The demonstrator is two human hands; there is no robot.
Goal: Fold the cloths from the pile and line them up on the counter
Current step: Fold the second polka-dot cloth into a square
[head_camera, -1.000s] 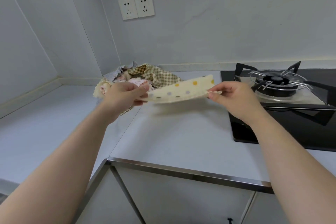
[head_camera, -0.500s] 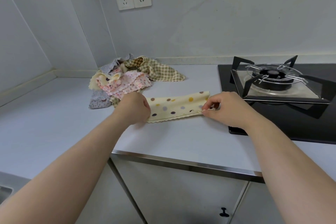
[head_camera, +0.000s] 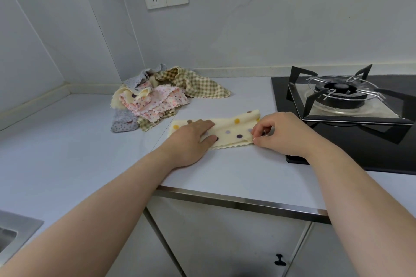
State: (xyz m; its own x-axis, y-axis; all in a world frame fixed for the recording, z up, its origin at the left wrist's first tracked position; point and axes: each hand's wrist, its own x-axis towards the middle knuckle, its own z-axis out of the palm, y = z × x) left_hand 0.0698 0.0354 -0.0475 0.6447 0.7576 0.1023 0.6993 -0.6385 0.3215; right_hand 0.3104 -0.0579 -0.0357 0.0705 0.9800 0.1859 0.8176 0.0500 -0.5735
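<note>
The dotted cloth (head_camera: 234,130) lies on the tabletop (head_camera: 225,168) as a long folded strip, just in front of the pile (head_camera: 157,99) and left of the stove (head_camera: 346,96). My left grip (head_camera: 191,139) is released, its fingers straight and flat on the strip's left half, pressing it down. My right grip (head_camera: 283,132) is grasping the strip's right end, thumb and fingertips pinching the edge close to the stove's dark glass.

I judge the step in hand to be the next fold, end over end. To do it well, I would use the left palm as an anchor so the strip cannot slide. I would lift the pinched end only a little and carry it leftward, so the crease lands about where my left fingertips rest. Those fingers must slip out before the end comes down. Both layers should sit in the pinch, or the lower one will lag and the scalloped edges will splay; I cannot tell from here whether it has both. The cloth looks thin and limp, so a flat press along the crease should set it. No folded cloth is lined up yet, and the pile holds several.
</note>
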